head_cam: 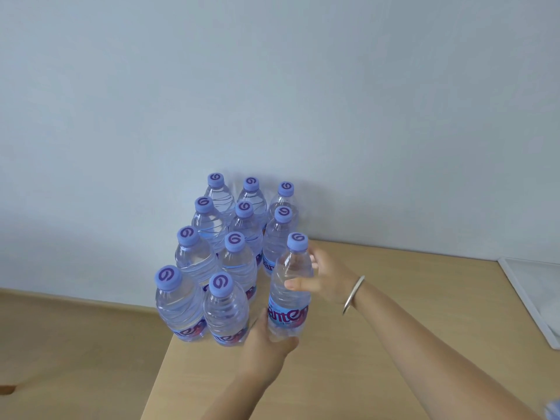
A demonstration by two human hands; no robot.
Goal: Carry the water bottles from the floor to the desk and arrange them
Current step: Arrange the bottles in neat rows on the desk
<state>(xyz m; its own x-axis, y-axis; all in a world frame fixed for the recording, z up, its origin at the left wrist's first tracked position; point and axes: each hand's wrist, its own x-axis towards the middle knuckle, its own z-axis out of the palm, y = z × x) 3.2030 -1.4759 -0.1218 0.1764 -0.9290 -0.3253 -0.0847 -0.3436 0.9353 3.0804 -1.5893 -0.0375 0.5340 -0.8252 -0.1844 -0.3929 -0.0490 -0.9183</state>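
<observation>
Several clear water bottles (225,310) with purple caps stand upright in rows at the left corner of the wooden desk (378,344), against the wall. One more bottle (289,286) stands at the right end of the front row. My left hand (266,344) grips its base from the front. My right hand (324,278), with a silver bangle at the wrist, holds its upper body from the right, fingers wrapped round it.
The desk's left edge runs just beside the front-left bottle (178,304); the wooden floor (75,344) lies below to the left. A white flat frame or tray (533,298) lies at the desk's right edge. A pale wall stands behind.
</observation>
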